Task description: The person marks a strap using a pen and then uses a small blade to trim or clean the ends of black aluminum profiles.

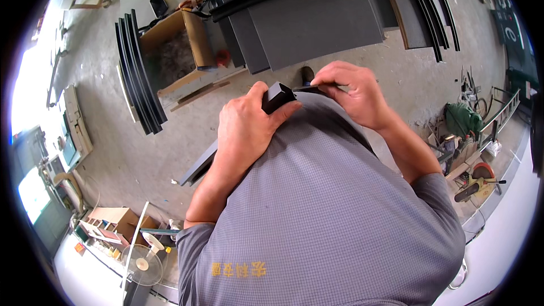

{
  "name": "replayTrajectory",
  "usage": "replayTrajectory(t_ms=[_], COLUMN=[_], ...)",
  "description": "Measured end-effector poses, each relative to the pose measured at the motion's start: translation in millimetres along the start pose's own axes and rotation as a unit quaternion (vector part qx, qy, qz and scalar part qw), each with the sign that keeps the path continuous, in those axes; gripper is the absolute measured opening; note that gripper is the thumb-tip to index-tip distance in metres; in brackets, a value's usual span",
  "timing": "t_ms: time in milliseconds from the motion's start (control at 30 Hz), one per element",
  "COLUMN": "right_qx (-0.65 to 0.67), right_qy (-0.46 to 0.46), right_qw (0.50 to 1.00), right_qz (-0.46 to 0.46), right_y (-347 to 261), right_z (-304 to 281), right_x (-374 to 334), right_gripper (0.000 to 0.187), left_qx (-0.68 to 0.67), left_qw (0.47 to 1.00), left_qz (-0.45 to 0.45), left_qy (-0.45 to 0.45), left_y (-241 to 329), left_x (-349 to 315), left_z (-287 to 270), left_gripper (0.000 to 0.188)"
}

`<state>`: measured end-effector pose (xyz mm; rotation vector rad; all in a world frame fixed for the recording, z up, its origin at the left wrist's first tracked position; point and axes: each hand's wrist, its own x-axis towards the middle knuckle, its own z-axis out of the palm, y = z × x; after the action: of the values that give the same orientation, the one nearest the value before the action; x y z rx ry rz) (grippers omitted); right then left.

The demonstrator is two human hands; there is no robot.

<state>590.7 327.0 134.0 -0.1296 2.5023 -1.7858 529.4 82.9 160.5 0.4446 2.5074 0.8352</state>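
Note:
My left hand [245, 130] grips a long dark square-section bar [277, 96] near its open upper end, pressed against my grey checked shirt. The bar runs down and left behind my forearm, and its lower end [195, 173] shows beside my elbow. My right hand [351, 90] pinches a thin dark piece [310, 86] with fingertips right at the bar's upper end. Most of that small piece is hidden by the fingers.
Large dark grey panels [317, 22] and black strips lie on the concrete floor ahead. An open cardboard box [175, 51] with upright dark sheets [136, 73] stands at the left. Tools and a ladder [498, 113] lie at the right, and a fan [141, 263] at the lower left.

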Motion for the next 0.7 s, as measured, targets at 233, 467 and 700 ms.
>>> replayTrajectory(t_ms=[233,467,700], right_qx=[0.032,-0.006,0.13], right_qy=[-0.014,0.02,-0.136], right_qw=[0.999,1.0,0.98], right_qz=[0.012,-0.013,-0.058], right_y=[2,2,5], right_z=[4,8,-14], right_x=[-4,1,1], right_gripper=[0.02,0.019,0.019], left_qx=[0.001,-0.012,0.007], left_qw=[1.0,1.0,1.0], left_qz=[-0.001,-0.005,-0.008], left_qy=[0.003,0.001,-0.018], left_y=[-2,-3,0], left_x=[-2,-3,-4], left_z=[0,2,-1], left_gripper=[0.055,0.056,0.055])
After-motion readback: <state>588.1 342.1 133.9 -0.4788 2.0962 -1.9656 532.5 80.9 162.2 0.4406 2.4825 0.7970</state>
